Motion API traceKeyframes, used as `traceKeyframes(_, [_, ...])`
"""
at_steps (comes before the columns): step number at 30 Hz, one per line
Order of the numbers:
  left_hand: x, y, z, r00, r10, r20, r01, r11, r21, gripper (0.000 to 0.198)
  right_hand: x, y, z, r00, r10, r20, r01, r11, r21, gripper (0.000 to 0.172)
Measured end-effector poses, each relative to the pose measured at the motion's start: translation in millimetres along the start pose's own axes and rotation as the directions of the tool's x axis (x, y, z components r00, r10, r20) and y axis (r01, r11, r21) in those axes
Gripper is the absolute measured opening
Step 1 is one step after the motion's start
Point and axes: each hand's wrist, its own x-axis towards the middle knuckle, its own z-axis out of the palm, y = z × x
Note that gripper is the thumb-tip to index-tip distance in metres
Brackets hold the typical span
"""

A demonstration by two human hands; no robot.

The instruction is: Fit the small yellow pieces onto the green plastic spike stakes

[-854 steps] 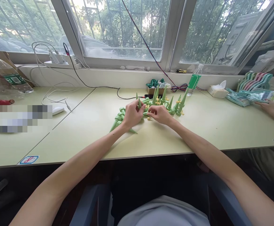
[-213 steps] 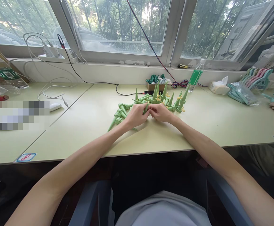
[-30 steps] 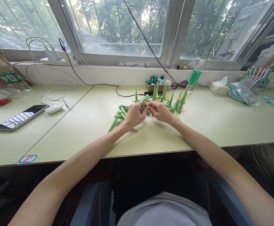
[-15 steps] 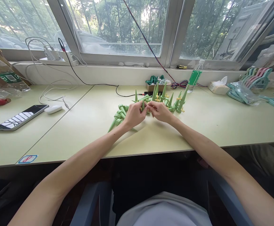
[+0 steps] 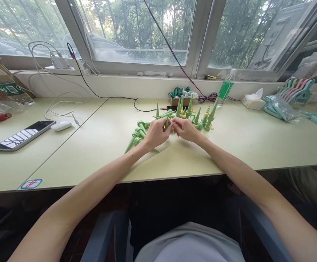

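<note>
My left hand (image 5: 157,133) is closed around a green plant watering spike (image 5: 167,122), whose pointed end sticks up between the fingers. Fingertips of my right hand (image 5: 186,128) are pinched together against the held spike's near side; whatever small part they grip is hidden. To the left of my hands, several green watering spikes (image 5: 135,135) lie in a loose pile. Behind and to the right, several more spikes (image 5: 211,117) stand point up, with small yellow valves (image 5: 192,111) on them.
Behind the spikes are a small box (image 5: 184,101), a green-labelled bottle (image 5: 225,89) and a tissue pack (image 5: 253,101). Clothes hangers (image 5: 297,92) lie at the right. A phone (image 5: 23,136), a white mouse (image 5: 61,126) and cables (image 5: 61,102) occupy the left.
Both hands stay together at nearly the same spot. The held spike and the fingertips have shifted very slightly to the right.
</note>
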Motion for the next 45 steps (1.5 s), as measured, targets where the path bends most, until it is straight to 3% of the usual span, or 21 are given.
traceKeyframes(27, [-0.6,0.3,1.6,1.0,0.012,0.021,-0.012,1.0,0.012,0.013,-0.6,-0.5,0.0,0.999,-0.031,0.017,0.031,0.999,-0.009,0.02])
traceKeyframes(38, [-1.8,2.0,2.4,1.0,-0.002,0.026,0.002,1.0,0.021,0.012,-1.3,2.4,0.9,0.998,0.01,0.056,-0.013,0.999,0.037,0.022])
traceKeyframes(45, [-0.9,0.4,1.7,1.0,0.009,0.016,-0.009,1.0,0.001,0.012,-0.9,-0.7,-0.2,1.0,-0.01,0.022,0.01,1.0,-0.008,0.021])
